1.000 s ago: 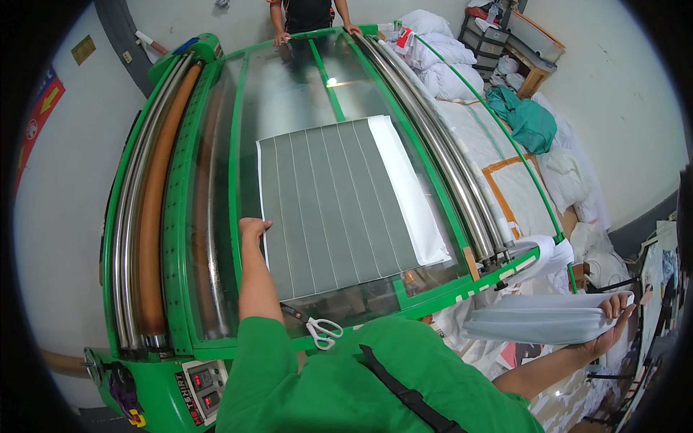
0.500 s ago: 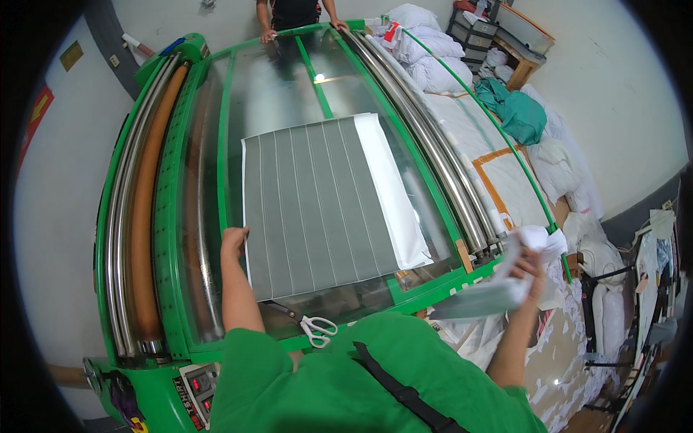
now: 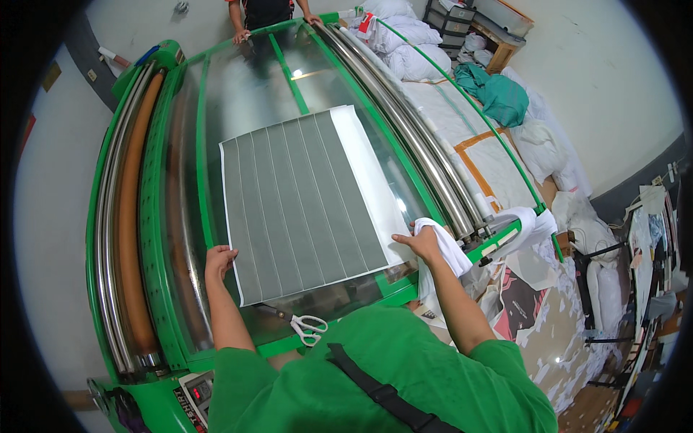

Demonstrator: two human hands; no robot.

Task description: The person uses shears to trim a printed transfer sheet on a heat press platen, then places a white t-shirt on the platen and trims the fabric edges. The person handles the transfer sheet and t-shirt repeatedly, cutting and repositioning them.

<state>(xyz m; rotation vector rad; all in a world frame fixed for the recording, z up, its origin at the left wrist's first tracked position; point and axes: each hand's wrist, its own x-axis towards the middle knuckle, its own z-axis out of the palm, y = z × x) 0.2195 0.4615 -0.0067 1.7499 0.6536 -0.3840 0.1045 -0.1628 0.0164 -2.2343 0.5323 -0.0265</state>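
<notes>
A large grey sheet with thin pale stripes and a white margin (image 3: 310,202) lies on the glassy top of the green-framed machine in front of me. My left hand (image 3: 221,258) is closed on the sheet's left edge near its lower corner. At the lower right corner, my right hand (image 3: 419,242) grips the white margin, thumb on top; the fingers beneath are partly hidden. A white cloth-like piece (image 3: 449,249) hangs beside my right hand and wrist over the machine's front edge. Scissors with white handles (image 3: 309,328) lie just below the sheet, close to my body.
Metal rollers and a brown roller (image 3: 137,216) run along the machine's left; more steel rollers (image 3: 404,123) line its right. Across the machine, another person's hands (image 3: 241,36) rest on the far edge. White bundles (image 3: 404,50) and a green cloth (image 3: 502,97) lie at right.
My right hand has come back from the right, where it held a blurred pale strip, to the sheet's lower right corner. My left hand keeps the left edge. The view has shifted slightly.
</notes>
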